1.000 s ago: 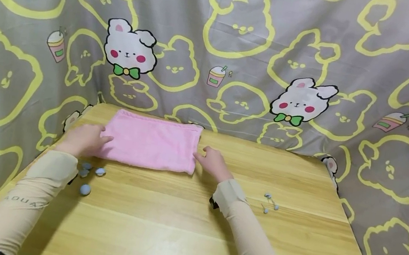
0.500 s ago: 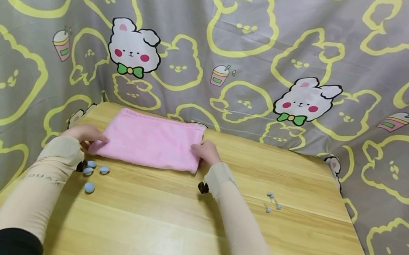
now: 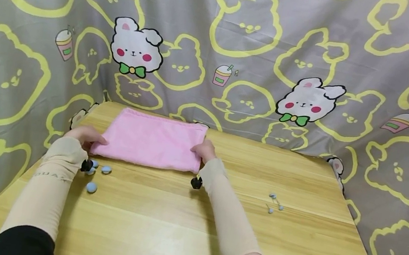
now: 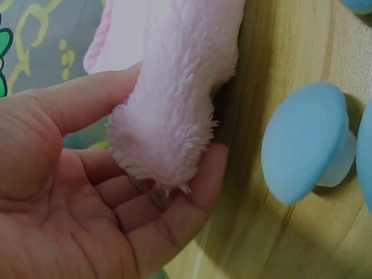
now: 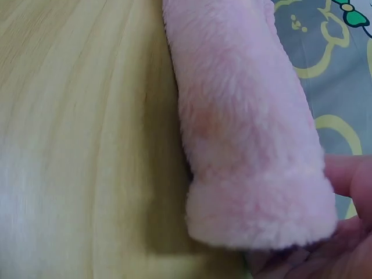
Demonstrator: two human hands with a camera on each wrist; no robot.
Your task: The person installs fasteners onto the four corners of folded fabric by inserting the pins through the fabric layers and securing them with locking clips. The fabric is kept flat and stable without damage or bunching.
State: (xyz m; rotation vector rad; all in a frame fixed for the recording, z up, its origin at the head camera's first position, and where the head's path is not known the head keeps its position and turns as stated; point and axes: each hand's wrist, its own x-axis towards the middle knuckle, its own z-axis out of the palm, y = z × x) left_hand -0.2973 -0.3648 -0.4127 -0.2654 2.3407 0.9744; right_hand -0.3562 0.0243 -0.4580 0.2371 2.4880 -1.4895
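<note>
A pink fluffy towel [image 3: 153, 139], folded into a thick rectangle, lies at the back of the wooden table. At its left end my left hand [image 3: 88, 135] pinches the edge, thumb on top and fingers beneath. The left wrist view shows the plush folded edge [image 4: 168, 99] between thumb and curled fingers. My right hand [image 3: 205, 150] grips the opposite end, its thumb over the top. In the right wrist view, that hand's fingers go under the towel [image 5: 250, 128] and are partly hidden.
Several light-blue mushroom-shaped pieces [image 3: 91, 187] sit close to the left forearm; one blue piece [image 4: 308, 142] shows large in the left wrist view. Small blue-headed pins [image 3: 270, 210] lie to the right. A patterned grey curtain [image 3: 249, 68] surrounds the table's back and sides.
Both hands have closed in on the towel's ends, the left now pinching its edge and the right gripping the other. The towel has barely moved; the view has shifted slightly.
</note>
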